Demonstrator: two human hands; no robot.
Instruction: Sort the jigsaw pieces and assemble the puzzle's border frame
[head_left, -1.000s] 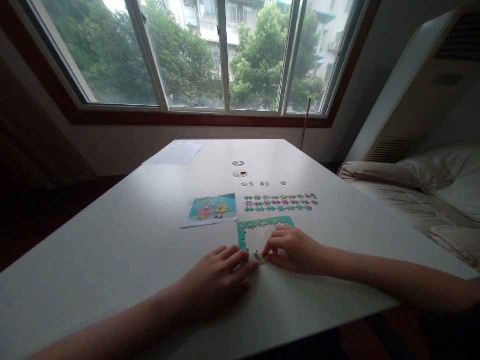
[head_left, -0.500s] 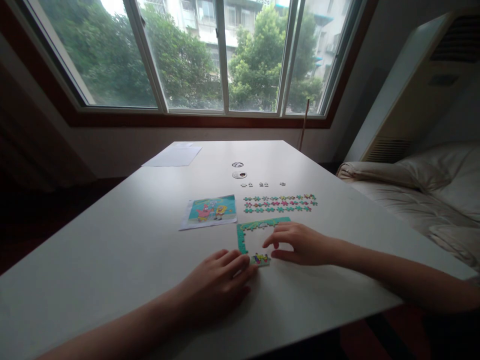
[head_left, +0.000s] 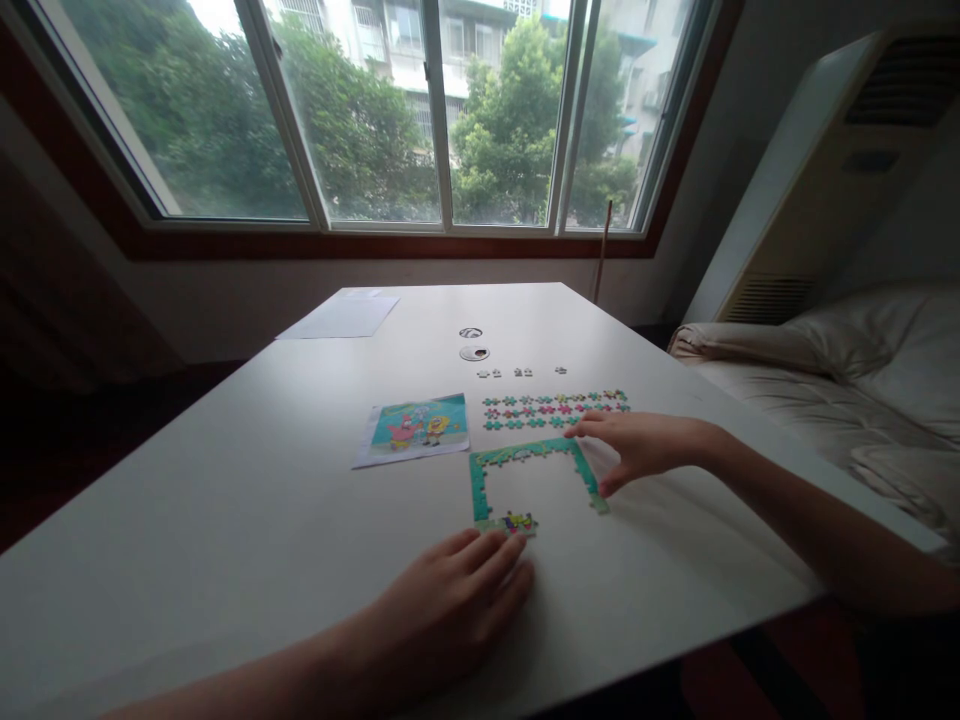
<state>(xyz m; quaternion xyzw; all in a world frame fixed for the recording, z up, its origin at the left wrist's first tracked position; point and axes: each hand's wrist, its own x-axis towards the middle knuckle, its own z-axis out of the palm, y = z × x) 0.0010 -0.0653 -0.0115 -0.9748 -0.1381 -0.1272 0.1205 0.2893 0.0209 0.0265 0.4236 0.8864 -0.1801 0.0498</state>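
A partly joined jigsaw puzzle border [head_left: 478,490] lies on the white table, mostly green, with its middle bare. My left hand [head_left: 472,590] rests palm down at the near edge, fingers stretched out and tips touching the short bottom strip of pieces [head_left: 517,524]. Around the border's right side [head_left: 586,470], my right hand [head_left: 649,445] spreads its fingers; the fingertips are at the top right corner and the thumb at the lower part. Just beyond are rows of loose puzzle pieces [head_left: 536,410], partly covered by my right hand. Left of them lies a printed cartoon picture [head_left: 420,425].
Several separate pale pieces [head_left: 523,372] lie farther back on the table [head_left: 225,500], with two round items [head_left: 474,354] behind them. A white sheet of paper [head_left: 341,316] lies at the far left. A padded sofa [head_left: 825,370] stands at the right.
My right hand has moved from inside the border to its right side and opened wider. That side now shows. My left hand has slid slightly toward me, uncovering the lower left corner.
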